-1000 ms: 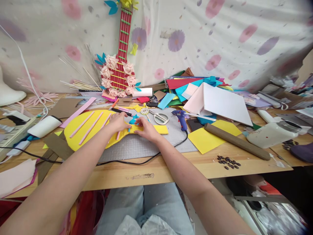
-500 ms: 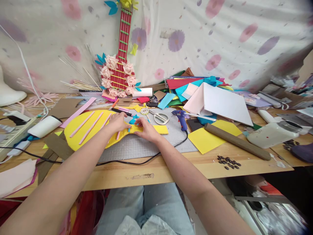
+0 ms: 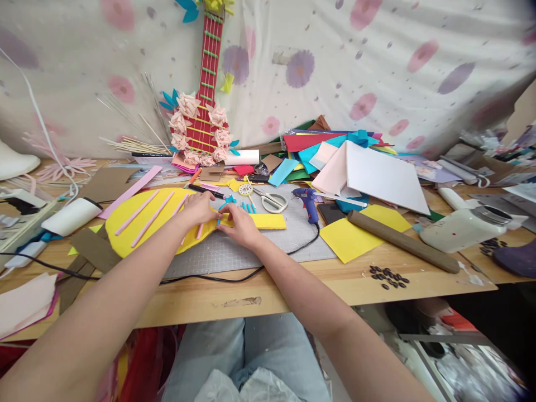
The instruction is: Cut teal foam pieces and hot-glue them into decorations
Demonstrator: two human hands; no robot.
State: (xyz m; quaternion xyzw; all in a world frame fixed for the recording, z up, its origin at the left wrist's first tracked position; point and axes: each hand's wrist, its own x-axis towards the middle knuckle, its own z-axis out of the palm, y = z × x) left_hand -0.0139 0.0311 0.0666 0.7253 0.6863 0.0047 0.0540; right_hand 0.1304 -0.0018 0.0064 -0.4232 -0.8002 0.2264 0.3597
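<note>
A yellow guitar-shaped craft piece [image 3: 167, 218] lies flat on a grey cutting mat [image 3: 268, 248], with pink strips across its round body. Its narrow neck [image 3: 272, 221] points right. A small blue strip [image 3: 218, 219] sits across the base of this neck, between my two hands. My left hand [image 3: 199, 209] rests over the body's right end, with its fingertips closed at the strip's upper end. My right hand [image 3: 240, 224] pinches the same strip from the right, thumb low and index finger high. More short blue strips [image 3: 248, 207] lie on the mat just behind my right hand.
Scissors [image 3: 272, 201] and a blue glue gun [image 3: 307, 204] lie behind the neck. A decorated red guitar [image 3: 203, 125] leans on the back curtain. Yellow sheets [image 3: 345, 240], a brown roll [image 3: 402, 241], black beads [image 3: 388, 276] and a white jar [image 3: 463, 228] are on the right.
My right hand has moved slightly left, nearer my left hand, along the neck. More blue strips show behind it. The whole view has shifted a little.
</note>
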